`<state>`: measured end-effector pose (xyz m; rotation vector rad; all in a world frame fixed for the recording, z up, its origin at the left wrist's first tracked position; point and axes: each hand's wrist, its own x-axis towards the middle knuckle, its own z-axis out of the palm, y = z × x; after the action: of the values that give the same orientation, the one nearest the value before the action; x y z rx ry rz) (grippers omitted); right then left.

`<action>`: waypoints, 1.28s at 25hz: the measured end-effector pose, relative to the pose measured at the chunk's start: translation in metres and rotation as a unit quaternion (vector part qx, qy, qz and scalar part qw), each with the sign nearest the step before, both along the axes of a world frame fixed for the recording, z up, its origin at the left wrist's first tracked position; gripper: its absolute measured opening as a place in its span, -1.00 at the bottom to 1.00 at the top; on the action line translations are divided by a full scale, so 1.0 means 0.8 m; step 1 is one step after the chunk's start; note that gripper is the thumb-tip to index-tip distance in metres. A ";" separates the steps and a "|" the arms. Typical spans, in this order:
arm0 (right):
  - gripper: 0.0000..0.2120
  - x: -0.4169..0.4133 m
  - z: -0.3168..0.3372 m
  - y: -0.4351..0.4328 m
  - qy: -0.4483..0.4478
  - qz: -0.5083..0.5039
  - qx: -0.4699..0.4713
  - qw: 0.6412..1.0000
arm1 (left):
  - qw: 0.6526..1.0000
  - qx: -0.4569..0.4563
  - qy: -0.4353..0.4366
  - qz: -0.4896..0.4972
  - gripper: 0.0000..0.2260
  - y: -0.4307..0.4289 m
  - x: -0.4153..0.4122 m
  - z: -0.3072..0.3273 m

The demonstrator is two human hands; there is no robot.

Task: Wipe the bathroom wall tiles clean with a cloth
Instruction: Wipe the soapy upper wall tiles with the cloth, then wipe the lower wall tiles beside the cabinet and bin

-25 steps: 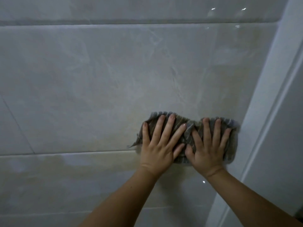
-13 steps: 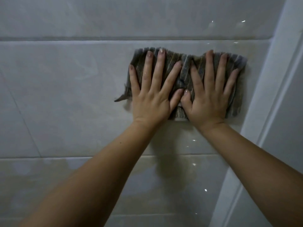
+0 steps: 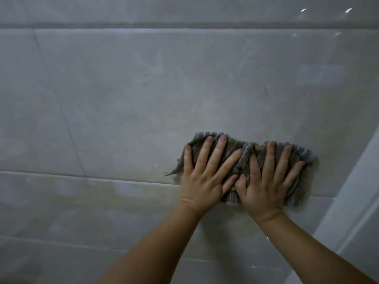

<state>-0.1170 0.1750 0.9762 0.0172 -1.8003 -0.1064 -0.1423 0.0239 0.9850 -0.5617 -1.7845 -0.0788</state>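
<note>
A striped grey-brown cloth lies bunched flat against the glossy pale marbled wall tiles, at the lower right of a large tile and across the grout line below it. My left hand presses its left half with fingers spread and straight. My right hand presses its right half the same way, thumb beside the left thumb. Both palms cover the cloth's lower part.
A white vertical frame or corner trim runs up the right side, just right of the cloth. Horizontal grout lines cross the wall; a darker band runs near the top. The tiles stretch away to the left and above.
Both hands have slid the cloth down the tile from near the upper grout line back to the lower grout line, where it was a second ago.
</note>
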 end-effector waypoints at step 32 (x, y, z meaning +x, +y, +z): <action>-0.52 0.008 0.034 -0.335 -0.120 0.072 -0.050 0.989 | 0.994 -0.011 -0.096 -0.044 -0.43 -0.380 -0.035 0.009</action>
<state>-0.1103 -0.0931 1.0032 0.0925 -2.0359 0.0927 -0.1707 -0.2805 0.9923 -0.6675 -1.9489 -0.1810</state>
